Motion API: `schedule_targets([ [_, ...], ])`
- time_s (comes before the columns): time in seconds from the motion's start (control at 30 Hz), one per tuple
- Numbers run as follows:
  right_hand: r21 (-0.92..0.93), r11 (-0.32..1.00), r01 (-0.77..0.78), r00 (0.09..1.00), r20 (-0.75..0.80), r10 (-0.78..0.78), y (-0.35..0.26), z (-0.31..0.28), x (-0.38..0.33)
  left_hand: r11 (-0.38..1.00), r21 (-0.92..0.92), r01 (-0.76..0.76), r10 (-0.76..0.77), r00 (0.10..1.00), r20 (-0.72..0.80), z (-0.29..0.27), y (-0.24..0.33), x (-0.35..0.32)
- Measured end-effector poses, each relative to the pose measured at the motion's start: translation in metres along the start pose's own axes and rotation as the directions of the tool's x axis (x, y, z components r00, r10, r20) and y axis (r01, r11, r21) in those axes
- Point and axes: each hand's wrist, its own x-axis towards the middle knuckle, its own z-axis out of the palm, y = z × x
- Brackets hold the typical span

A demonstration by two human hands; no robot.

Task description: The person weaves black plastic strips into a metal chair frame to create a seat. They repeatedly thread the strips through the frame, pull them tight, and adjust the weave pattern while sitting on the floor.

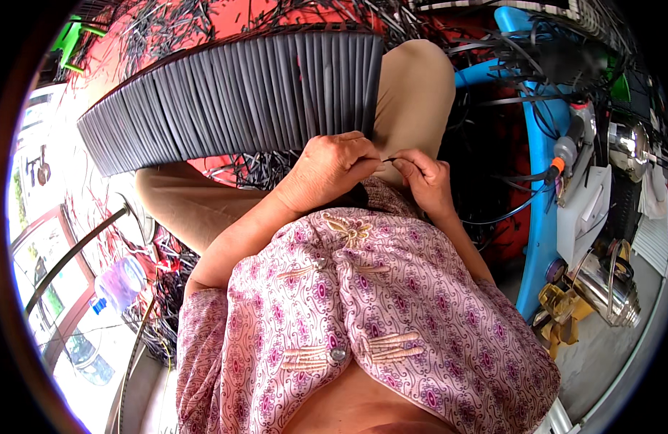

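A long panel of dark grey woven strips, closely ribbed, lies across my bent legs and stretches to the far left. By its near right corner, my left hand is closed, thumb against curled fingers. My right hand pinches a short thin black strip between thumb and forefinger. The strip's tip points toward my left fingertips, and what lies inside the left pinch is too small to make out. Both hands are close together in front of my right knee.
Loose black strips are scattered over the red floor covering. A blue plastic chair stands at the right, beside a metal flask and a white box. At the left lie a clear plastic bottle and more strips.
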Motion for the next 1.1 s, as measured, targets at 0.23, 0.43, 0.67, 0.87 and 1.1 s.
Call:
schedule_targets([
  [0.23, -0.034, 0.997, 0.073, 0.991, -0.107, -0.076, -0.014, 0.006, 0.008, 0.97, -0.129, 0.205, -0.197, 0.978, 0.069, -0.013, -0.008, -0.028],
  [0.43, 0.208, 0.977, -0.053, 0.988, -0.133, 0.082, -0.013, 0.004, 0.023, 0.939, -0.12, 0.321, -0.327, 0.945, -0.028, -0.012, -0.016, -0.042],
  [0.67, 0.313, 0.943, 0.115, 0.981, -0.186, -0.058, -0.016, 0.023, 0.035, 0.964, -0.002, 0.266, -0.242, 0.874, -0.421, -0.035, -0.01, -0.043],
  [0.87, 0.289, 0.957, 0.007, 1.0, -0.008, -0.005, -0.014, 0.035, 0.038, 0.961, 0.124, 0.247, -0.138, 0.818, -0.559, -0.046, -0.012, -0.039],
  [1.1, 0.116, 0.98, -0.163, 0.965, 0.227, 0.133, 0.001, 0.037, 0.015, 0.926, 0.083, 0.367, -0.245, 0.756, -0.607, -0.045, -0.025, -0.049],
])
